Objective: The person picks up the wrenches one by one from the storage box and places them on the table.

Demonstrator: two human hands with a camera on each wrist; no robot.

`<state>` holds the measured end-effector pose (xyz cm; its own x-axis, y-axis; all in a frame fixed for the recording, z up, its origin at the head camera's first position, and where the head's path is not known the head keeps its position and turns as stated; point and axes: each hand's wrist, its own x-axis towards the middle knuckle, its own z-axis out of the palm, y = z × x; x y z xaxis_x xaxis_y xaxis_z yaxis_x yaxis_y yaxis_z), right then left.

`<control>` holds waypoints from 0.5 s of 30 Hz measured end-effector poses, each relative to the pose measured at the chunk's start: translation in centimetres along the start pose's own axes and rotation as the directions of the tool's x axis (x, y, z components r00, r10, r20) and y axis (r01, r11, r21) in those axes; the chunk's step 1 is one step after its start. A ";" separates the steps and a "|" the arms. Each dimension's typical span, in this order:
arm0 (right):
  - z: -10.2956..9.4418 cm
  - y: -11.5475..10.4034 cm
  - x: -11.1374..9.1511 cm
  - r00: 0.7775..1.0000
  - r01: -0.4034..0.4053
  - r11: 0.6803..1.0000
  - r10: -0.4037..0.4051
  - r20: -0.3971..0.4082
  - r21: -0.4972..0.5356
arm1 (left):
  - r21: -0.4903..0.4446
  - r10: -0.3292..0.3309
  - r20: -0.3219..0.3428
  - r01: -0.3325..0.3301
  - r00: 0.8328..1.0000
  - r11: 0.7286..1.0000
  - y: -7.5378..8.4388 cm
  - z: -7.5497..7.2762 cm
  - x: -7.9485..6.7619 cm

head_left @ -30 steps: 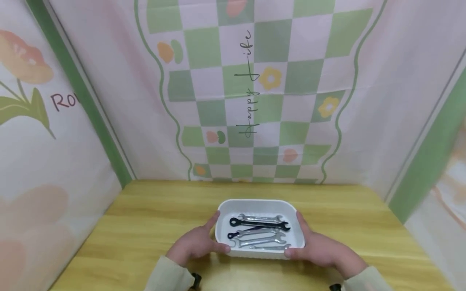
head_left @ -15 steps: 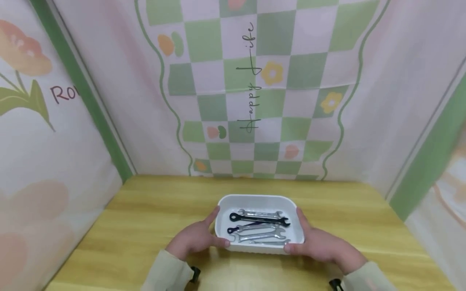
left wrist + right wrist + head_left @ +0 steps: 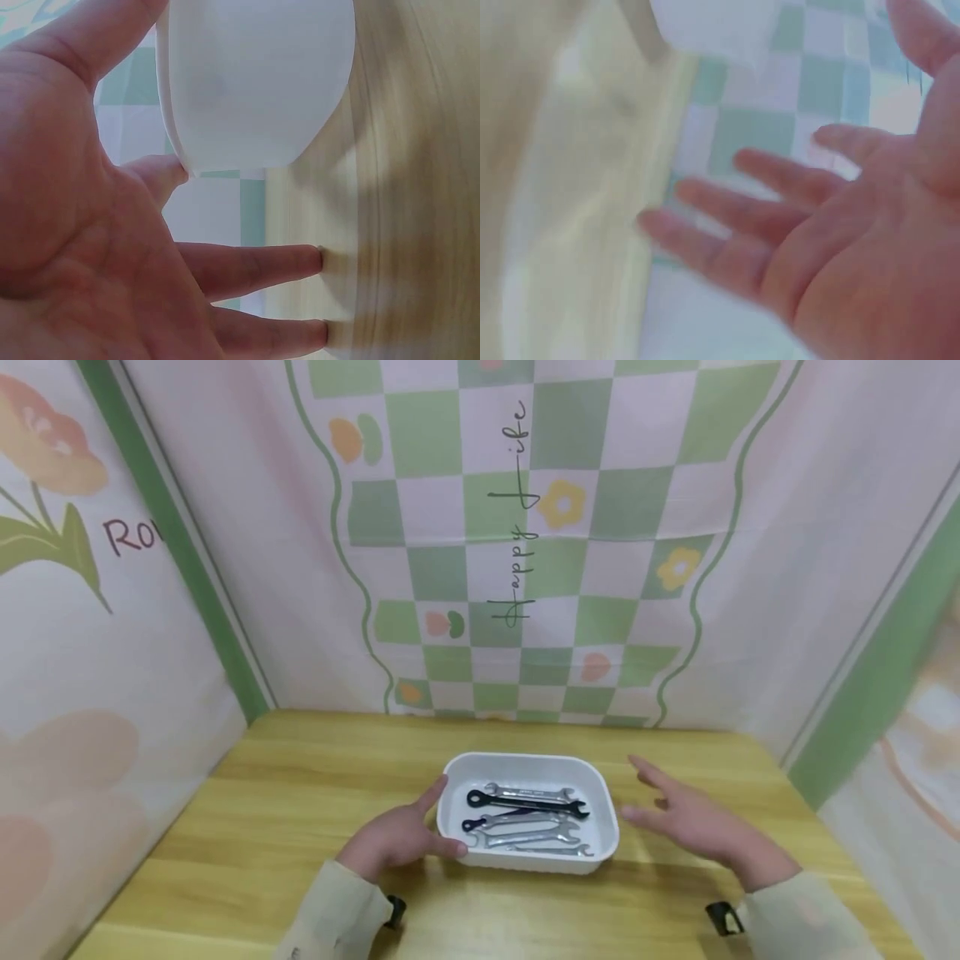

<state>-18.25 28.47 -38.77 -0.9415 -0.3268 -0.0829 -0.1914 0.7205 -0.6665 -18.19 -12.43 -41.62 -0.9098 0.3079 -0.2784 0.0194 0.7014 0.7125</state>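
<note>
A white plastic tray [image 3: 525, 862] sits on the wooden table, holding several wrenches. A long black wrench [image 3: 528, 804] lies across silver ones such as the open-end wrench [image 3: 532, 836]. My left hand [image 3: 397, 841] touches the tray's left end, thumb at the near corner and index finger at the far one. Seen from the left wrist, its fingers are straight and spread beside the tray wall [image 3: 255, 82], two of them reaching down to the tabletop. Apart from the tray's right end, my right hand [image 3: 693, 822] is in the air with fingers extended, holding nothing.
The wooden table [image 3: 300, 777] extends around the tray on all sides. Behind it hangs a checkered green and white curtain [image 3: 495, 568], and printed fabric walls [image 3: 112, 652] stand at left and right. Dark straps [image 3: 723, 918] are at both wrists.
My right hand has let go of the tray's right end and moved off to the right. The left hand stays at the tray. The head view has shifted slightly.
</note>
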 end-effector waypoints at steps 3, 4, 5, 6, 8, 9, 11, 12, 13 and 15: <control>-2.5 0.4 0.2 0.993 0.092 0.995 -0.090 -0.082 0.028 | -0.003 -0.010 0.004 0.010 1.000 1.000 -0.2 0.0 0.1; -3.2 0.5 0.3 0.987 0.126 0.991 -0.120 -0.103 0.047 | -0.004 -0.015 0.004 0.015 1.000 1.000 -0.2 0.0 0.2; -3.9 0.6 0.4 0.980 0.163 0.985 -0.154 -0.126 0.062 | -0.007 -0.018 0.004 0.018 1.000 1.000 -0.2 -0.1 0.2; -4.5 0.6 0.5 0.972 0.199 0.976 -0.187 -0.140 0.084 | -0.006 -0.021 0.003 0.021 1.000 1.000 -0.3 -0.1 0.3; -5.6 0.7 0.6 0.960 0.258 0.956 -0.238 -0.144 0.137 | -0.005 -0.027 0.002 0.027 1.000 1.000 -0.3 -0.1 0.4; -6.0 0.8 0.7 0.956 0.279 0.945 -0.257 -0.138 0.171 | -0.007 -0.028 0.003 0.028 1.000 1.000 -0.3 -0.1 0.4; -6.8 0.9 0.9 0.950 0.309 0.923 -0.286 -0.127 0.228 | -0.002 -0.024 0.003 0.024 1.000 1.000 -0.3 -0.1 0.4; -7.2 1.1 1.0 0.949 0.313 0.917 -0.292 -0.121 0.245 | 0.000 -0.023 0.003 0.023 1.000 1.000 -0.4 -0.1 0.4; -7.4 1.2 1.2 0.949 0.315 0.914 -0.293 -0.119 0.258 | 0.003 -0.020 0.005 0.020 1.000 1.000 -0.4 -0.1 0.4; -7.9 1.2 1.5 0.949 0.314 0.909 -0.293 -0.114 0.275 | 0.003 -0.016 0.010 0.016 1.000 1.000 -0.4 -0.1 0.4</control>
<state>-22.07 33.74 -33.84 -0.8693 -0.4516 0.2010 -0.3930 0.3845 -0.8353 -18.61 -12.66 -42.01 -0.9056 0.3030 -0.2967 0.0058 0.7084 0.7058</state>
